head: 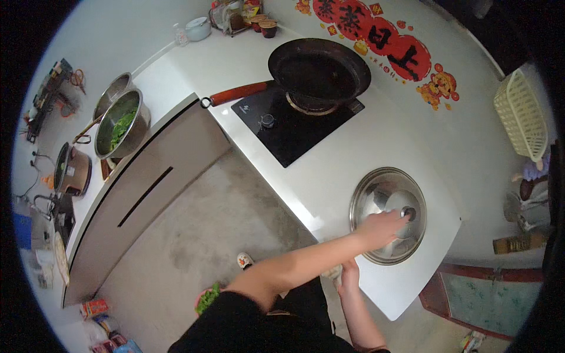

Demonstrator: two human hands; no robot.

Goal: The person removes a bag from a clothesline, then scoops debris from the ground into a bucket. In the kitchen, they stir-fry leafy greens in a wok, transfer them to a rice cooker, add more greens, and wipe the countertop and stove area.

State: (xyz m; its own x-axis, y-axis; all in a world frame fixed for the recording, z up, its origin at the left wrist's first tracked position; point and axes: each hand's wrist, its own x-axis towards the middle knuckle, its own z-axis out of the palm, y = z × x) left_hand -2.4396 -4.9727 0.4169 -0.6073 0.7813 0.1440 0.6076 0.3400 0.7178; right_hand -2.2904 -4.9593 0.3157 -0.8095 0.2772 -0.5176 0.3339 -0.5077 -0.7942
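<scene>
My left hand (383,228) reaches across my body to a round, shiny metal lid (375,194) on the white countertop (318,185). Its fingers are at the lid's dark knob (409,213) and appear to grip it. Under my left forearm, beside the counter's edge, is my right hand (349,274), its fingers partly hidden. A pale, bunched item (332,272), perhaps a cloth, shows next to that hand; whether it is held is unclear. A black wok (320,70) with a wooden handle (240,93) rests tilted on a black cooktop (282,128) farther along.
Left, a metal pot (143,119) holds leafy greens (123,128), near a brown pot (79,170) and a sink (66,218). A bowl of greens (207,300) is low by my left side. A pale plastic basket (521,114) hangs right. Jars (268,28) line the back.
</scene>
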